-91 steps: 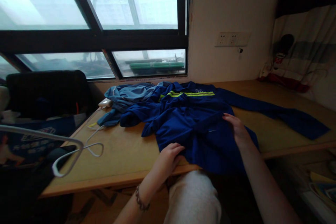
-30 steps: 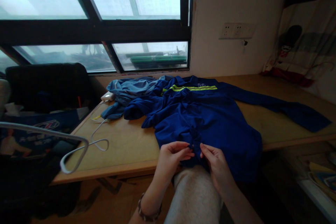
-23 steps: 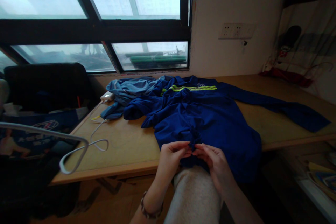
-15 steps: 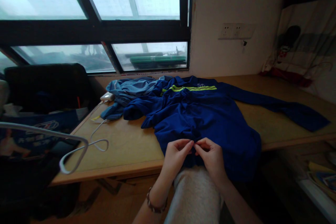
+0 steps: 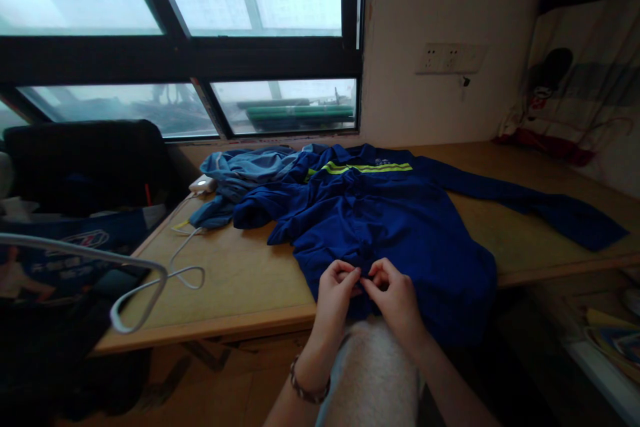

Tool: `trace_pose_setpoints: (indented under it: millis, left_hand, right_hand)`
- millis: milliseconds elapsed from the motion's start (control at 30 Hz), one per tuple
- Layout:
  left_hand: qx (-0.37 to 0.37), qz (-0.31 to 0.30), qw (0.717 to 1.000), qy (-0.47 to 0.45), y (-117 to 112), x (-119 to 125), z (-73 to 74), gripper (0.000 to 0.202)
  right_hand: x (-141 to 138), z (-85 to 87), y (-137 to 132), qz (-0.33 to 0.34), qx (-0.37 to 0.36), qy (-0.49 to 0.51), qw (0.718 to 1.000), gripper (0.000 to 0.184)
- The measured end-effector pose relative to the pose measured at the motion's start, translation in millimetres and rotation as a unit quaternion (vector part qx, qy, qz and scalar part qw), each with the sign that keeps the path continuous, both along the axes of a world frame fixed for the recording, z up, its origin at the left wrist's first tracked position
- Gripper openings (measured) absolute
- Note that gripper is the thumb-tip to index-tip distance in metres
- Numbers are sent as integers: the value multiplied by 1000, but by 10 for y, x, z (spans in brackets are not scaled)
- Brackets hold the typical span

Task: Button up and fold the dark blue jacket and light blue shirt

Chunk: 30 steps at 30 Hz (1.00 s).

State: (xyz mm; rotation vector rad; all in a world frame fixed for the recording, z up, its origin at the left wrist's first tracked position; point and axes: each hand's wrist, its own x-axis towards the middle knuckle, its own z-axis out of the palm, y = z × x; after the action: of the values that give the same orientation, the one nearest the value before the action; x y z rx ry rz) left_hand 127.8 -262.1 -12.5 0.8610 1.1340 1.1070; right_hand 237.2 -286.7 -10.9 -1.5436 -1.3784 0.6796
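Observation:
A dark blue work jacket (image 5: 400,233) with a yellow-green reflective stripe is spread across the wooden table, its lower part hanging over the front edge. My left hand (image 5: 339,285) pinches the front of the jacket near its lower hem, thumb against fingers. Close beside it, my right hand (image 5: 391,287) pinches the same front from the other side. The fingertips nearly meet, and whatever small part lies between them is hidden. One long sleeve stretches out to the right.
Lighter blue clothing (image 5: 245,170) lies bunched behind the jacket's left side. A white power adapter (image 5: 203,185) and looping white cable (image 5: 165,280) sit on the left of the wooden table (image 5: 240,280). A dark chair (image 5: 90,160) stands at left. My knee is beneath my hands.
Both hands have shifted slightly left, still pinching the jacket front. The fingertips have parted a little. The jacket lies almost as before.

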Motion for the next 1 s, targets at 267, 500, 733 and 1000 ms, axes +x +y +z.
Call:
trace_pose_setpoints:
  millis: [267,500,733,1000]
  left_hand:
    - [-25,-17,997,-66,30,-21,19,33]
    - [17,-37,999,-23,26,-37,-37,36]
    - [204,-46,962,173,-157,-79,-46,21]
    - [391,-48,735,552,-329,-617,-171,51]
  right_hand:
    - [16,6,36,43,-23,58,997,19]
    - [43,-43,47,61,-26,126,990,24]
    - [100,-42,93,93,-83,156,980,29]
    - [605,95,-407,159,18,-138,977,37]
